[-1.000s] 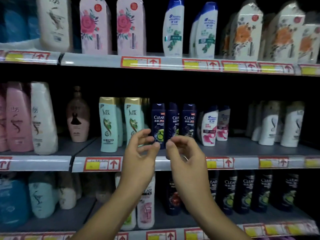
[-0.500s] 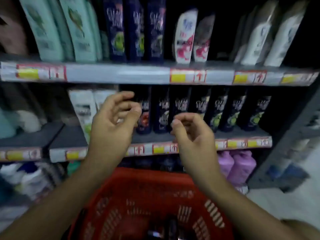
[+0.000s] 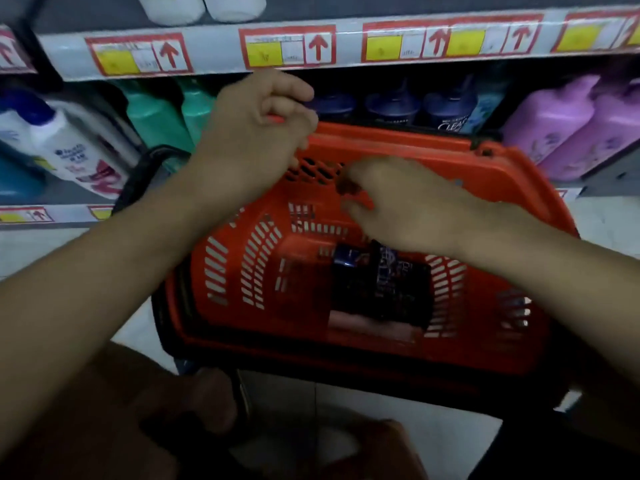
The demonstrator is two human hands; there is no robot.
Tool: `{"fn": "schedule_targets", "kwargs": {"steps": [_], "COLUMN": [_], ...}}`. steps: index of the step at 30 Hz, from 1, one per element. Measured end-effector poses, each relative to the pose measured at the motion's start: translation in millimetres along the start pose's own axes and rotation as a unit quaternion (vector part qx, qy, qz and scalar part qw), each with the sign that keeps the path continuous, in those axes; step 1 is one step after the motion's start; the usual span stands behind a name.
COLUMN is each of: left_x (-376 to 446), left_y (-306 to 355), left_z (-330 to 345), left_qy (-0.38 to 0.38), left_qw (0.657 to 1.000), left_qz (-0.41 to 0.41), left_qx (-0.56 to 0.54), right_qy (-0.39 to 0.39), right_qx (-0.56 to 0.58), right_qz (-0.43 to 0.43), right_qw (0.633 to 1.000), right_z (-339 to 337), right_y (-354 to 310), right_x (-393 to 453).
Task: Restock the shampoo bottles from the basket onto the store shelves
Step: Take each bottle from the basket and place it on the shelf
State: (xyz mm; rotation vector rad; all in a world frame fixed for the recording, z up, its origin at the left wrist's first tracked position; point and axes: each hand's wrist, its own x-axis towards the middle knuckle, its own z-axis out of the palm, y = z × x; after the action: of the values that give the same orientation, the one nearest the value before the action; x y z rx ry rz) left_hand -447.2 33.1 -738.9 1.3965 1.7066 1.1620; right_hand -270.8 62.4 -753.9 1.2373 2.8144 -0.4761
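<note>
A red plastic basket (image 3: 498,188) stands on the floor in front of the shelves, its inside tipped toward me. Dark blue shampoo bottles (image 3: 381,282) lie in its bottom, with a pinkish one (image 3: 367,325) under them. My left hand (image 3: 252,140) is curled at the basket's far left corner, and a sliver of red rim shows between its fingers. My right hand (image 3: 401,206) hovers inside the basket above the dark bottles, with its fingers loosely bent and nothing in them.
A shelf edge with red and yellow price tags (image 3: 287,46) runs across the top. Below it stand dark blue Clear bottles (image 3: 446,112), purple bottles (image 3: 561,133), teal bottles (image 3: 152,119) and a white bottle (image 3: 69,147). The basket's black handle (image 3: 149,164) hangs at its left.
My view dropped from the middle shelves to the basket on the floor. Both hands came down from the shelf, the left to the basket's rim and the right into the basket.
</note>
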Motion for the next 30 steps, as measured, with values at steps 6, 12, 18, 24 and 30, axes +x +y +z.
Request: {"fn": "schedule_targets", "kwargs": {"steps": [6, 12, 18, 24, 30], "left_x": [11, 12, -10, -28, -25], "left_y": [-10, -14, -19, -43, -40], "left_z": [13, 43, 60, 57, 60], "left_qy": [-0.057, -0.172, -0.384, -0.529, -0.555], "left_qw": [0.997, 0.979, 0.892, 0.712, 0.735], "left_qz": [-0.045, -0.07, -0.055, 0.018, 0.001], "left_qx": [0.021, 0.083, 0.233, 0.461, 0.391], "right_qy": [-0.148, -0.206, -0.249, -0.486, -0.466], "right_qx": [-0.066, 0.021, 0.173, 0.064, 0.073], "right_qz": [0.031, 0.097, 0.317, 0.201, 0.231], "right_qw": [0.986, 0.974, 0.899, 0.848, 0.851], "right_z": [4, 46, 155, 223, 258], "right_y": [-9, 34, 126, 112, 110], "right_x": [15, 19, -29, -34, -43]}}
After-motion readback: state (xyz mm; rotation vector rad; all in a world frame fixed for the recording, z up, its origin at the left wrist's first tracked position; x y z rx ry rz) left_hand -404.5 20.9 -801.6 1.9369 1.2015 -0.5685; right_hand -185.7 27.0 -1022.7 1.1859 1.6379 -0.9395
